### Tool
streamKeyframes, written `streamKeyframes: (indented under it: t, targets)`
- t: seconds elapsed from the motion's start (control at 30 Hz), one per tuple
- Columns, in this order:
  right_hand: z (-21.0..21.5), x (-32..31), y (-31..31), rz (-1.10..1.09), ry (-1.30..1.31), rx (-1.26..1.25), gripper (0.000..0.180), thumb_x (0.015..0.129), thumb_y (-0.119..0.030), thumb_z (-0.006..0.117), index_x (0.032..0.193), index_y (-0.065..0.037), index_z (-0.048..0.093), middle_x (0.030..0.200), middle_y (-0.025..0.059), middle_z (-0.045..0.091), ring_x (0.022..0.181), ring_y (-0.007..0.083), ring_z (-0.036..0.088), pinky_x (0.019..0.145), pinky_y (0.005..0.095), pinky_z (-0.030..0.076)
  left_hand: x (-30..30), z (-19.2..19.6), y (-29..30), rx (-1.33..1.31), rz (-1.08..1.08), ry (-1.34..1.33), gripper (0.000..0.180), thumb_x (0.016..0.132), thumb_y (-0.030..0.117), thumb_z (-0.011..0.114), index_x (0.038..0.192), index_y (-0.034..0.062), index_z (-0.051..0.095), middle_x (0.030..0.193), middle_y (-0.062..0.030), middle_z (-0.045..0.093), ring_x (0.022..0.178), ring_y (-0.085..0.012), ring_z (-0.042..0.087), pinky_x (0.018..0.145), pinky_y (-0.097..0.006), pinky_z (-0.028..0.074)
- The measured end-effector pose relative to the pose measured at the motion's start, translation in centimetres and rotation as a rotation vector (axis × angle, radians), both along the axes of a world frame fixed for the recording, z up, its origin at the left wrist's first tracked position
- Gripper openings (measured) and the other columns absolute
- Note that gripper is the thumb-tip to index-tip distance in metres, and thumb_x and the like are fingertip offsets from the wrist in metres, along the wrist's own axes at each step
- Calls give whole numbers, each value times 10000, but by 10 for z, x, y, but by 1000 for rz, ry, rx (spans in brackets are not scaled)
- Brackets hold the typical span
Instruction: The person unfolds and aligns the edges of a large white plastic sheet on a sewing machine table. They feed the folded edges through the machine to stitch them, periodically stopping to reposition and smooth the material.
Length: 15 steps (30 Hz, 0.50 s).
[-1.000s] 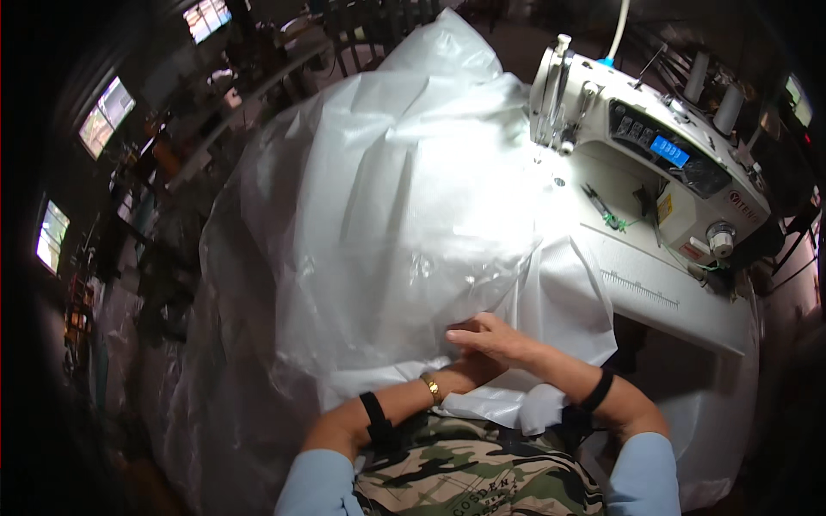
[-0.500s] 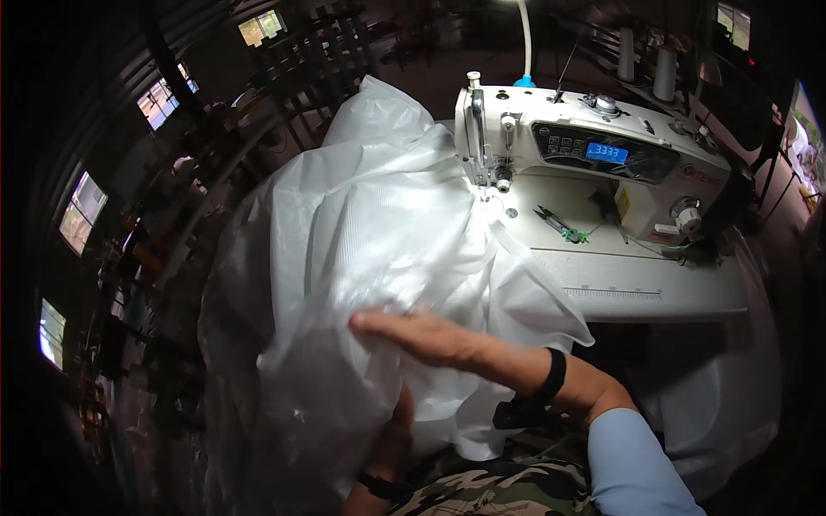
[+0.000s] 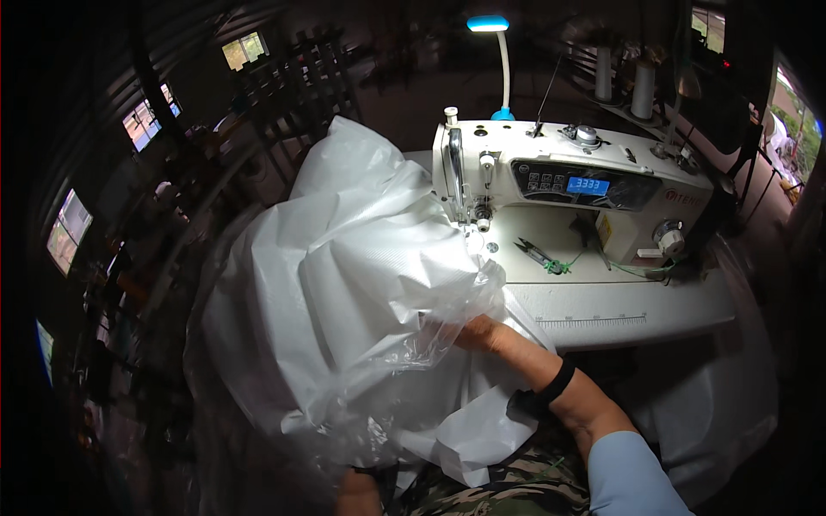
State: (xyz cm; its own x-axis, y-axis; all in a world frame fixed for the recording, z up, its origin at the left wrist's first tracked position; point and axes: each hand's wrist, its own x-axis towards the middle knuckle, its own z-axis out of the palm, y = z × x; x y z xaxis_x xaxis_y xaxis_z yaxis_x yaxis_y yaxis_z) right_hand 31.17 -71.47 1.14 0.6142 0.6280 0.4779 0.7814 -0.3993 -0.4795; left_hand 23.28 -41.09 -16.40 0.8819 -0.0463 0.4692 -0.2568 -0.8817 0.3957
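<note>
A big white woven plastic sheet (image 3: 344,267), with clear film (image 3: 422,340) over part of it, lies heaped across the sewing machine's bed and hangs down over my lap. My right hand (image 3: 476,332) reaches into the folds in front of the needle area. Film and folds cover its fingers, so its grip is hidden. Of my left arm only the wrist part (image 3: 357,492) shows at the lower edge; the left hand is hidden under the sheet. The white sewing machine (image 3: 568,172) stands to the right of the heap, its needle close to the sheet's edge.
Small thread snips (image 3: 542,257) with green thread lie on the machine bed (image 3: 602,297). A lit lamp (image 3: 489,24) rises behind the machine. White thread cones (image 3: 643,90) stand at the back right. More translucent sheeting (image 3: 714,396) hangs at the right.
My right hand has moved right and up, its fingers passing under the film. My left hand has dropped lower, out of sight under the sheet. The view has tilted, showing the lamp head.
</note>
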Motion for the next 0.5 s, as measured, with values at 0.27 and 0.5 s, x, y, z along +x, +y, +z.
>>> streamKeyframes:
  t: [0.27, 0.5]
  targets:
    - [-23, 10, 0, -3, -2, 71, 399, 976, -178, 540, 1367, -103, 553, 1332, 156, 578, 1197, 339, 566, 1063, 422, 436, 36, 13, -8, -6, -157, -9, 364, 1011, 116, 483, 1341, -32, 518, 1295, -208, 579, 1192, -296, 560, 1055, -411, 420]
    - [-18, -15, 27, 89, 263, -44, 461, 1012, -235, 501, 1453, -106, 464, 1318, 154, 587, 1181, 307, 586, 1039, 398, 465, 36, 27, 14, 55, -229, 22, 386, 1004, 133, 500, 1356, -25, 509, 1315, -200, 572, 1213, -294, 551, 1064, -413, 414]
